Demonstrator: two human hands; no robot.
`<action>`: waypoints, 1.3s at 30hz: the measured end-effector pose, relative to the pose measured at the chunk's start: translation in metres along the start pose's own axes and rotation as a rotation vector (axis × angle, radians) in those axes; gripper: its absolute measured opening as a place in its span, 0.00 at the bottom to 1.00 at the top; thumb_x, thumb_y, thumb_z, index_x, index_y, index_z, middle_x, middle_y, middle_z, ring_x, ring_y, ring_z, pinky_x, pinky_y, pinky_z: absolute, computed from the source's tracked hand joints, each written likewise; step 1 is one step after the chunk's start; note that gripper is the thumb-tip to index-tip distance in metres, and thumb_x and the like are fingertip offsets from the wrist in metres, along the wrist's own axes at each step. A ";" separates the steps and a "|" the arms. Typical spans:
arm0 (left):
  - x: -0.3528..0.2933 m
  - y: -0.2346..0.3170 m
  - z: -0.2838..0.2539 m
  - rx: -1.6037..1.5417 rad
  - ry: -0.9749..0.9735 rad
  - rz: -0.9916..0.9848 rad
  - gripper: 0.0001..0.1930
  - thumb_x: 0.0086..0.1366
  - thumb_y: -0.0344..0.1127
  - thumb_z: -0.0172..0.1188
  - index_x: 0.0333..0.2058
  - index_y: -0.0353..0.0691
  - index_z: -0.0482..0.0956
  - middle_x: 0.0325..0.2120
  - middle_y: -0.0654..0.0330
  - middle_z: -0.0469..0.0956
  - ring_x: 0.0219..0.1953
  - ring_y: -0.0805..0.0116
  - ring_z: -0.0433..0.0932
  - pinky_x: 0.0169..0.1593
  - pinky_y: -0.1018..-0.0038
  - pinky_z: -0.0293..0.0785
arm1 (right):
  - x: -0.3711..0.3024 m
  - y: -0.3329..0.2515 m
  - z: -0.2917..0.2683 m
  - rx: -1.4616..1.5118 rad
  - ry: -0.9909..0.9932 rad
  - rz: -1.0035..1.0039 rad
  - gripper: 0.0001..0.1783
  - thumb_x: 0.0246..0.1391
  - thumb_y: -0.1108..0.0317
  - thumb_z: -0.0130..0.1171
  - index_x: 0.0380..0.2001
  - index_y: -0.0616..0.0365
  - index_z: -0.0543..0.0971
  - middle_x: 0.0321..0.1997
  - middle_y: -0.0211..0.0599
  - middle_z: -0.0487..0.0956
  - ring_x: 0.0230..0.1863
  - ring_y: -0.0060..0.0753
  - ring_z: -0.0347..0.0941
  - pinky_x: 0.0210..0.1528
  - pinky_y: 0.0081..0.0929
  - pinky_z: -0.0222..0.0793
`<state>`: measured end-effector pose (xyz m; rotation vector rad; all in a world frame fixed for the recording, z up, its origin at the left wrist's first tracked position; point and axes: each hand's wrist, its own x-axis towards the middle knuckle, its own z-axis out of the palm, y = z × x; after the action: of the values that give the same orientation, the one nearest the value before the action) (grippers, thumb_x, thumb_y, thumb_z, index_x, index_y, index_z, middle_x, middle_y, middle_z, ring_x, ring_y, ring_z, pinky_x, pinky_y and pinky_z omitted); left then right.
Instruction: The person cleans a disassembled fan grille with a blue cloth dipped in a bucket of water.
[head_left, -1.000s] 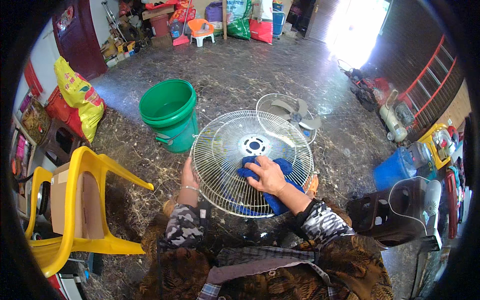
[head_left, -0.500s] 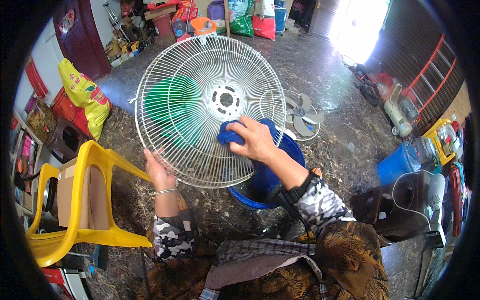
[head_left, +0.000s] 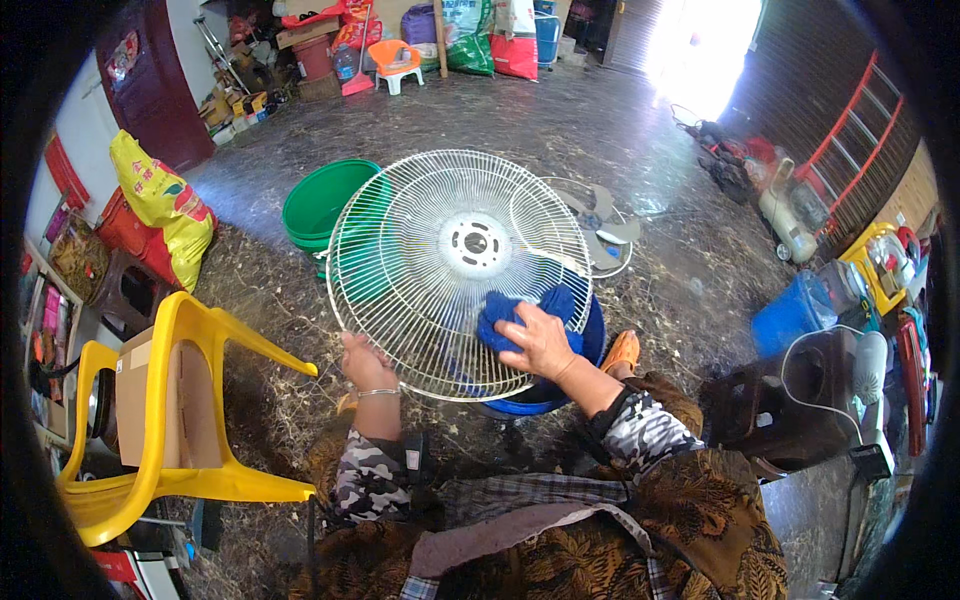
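A round white wire fan grille (head_left: 478, 243) is held tilted in front of me. My left hand (head_left: 366, 362) grips its lower left rim. On the lower right wires, my right hand (head_left: 541, 343) presses a bunched blue cloth (head_left: 500, 320). Beneath that part of the grille stands a blue bucket (head_left: 596, 330), mostly covered by it. A green bucket (head_left: 320, 205) stands behind the grille's left side and shows partly through the wires. Past the right rim, grey fan blades (head_left: 610, 235) lie on the floor with another round wire grille around them.
At the left a yellow plastic chair (head_left: 150, 420) holds a cardboard box (head_left: 175, 400). A dark brown stool (head_left: 760, 415) and a blue bin (head_left: 793, 315) stand at the right. Farther back are a small orange-and-white stool (head_left: 396, 62) and several filled sacks (head_left: 515, 50).
The grille has come down and to the right and now lies flatter, with both hands moving along. More of the green bucket shows. The cloth has shifted toward the lower right wires.
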<state>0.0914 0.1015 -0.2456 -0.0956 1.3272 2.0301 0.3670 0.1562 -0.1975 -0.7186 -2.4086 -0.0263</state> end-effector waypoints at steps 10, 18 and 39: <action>-0.007 0.031 0.009 -0.001 0.079 0.124 0.21 0.69 0.51 0.44 0.26 0.38 0.68 0.12 0.67 0.59 0.13 0.76 0.57 0.14 0.78 0.54 | -0.086 0.018 -0.011 0.164 -0.471 0.100 0.19 0.40 0.56 0.60 0.38 0.49 0.74 0.33 0.46 0.70 0.31 0.53 0.73 0.30 0.46 0.70; -0.022 0.048 0.012 0.026 0.132 0.303 0.20 0.70 0.50 0.40 0.26 0.41 0.64 0.13 0.69 0.58 0.12 0.79 0.55 0.13 0.82 0.56 | 0.045 0.009 -0.041 0.171 0.281 0.182 0.18 0.36 0.63 0.61 0.35 0.52 0.75 0.31 0.42 0.71 0.32 0.48 0.72 0.32 0.40 0.69; -0.039 0.019 0.042 -0.047 0.010 0.348 0.23 0.66 0.55 0.47 0.22 0.42 0.64 0.14 0.69 0.59 0.11 0.79 0.54 0.12 0.81 0.50 | -0.001 -0.028 0.030 0.128 -0.104 -0.078 0.32 0.34 0.59 0.67 0.48 0.41 0.70 0.42 0.45 0.66 0.44 0.49 0.66 0.37 0.40 0.70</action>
<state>0.1224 0.1120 -0.1941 0.1128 1.3778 2.3524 0.3372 0.1368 -0.2180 -0.5797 -2.5101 0.1347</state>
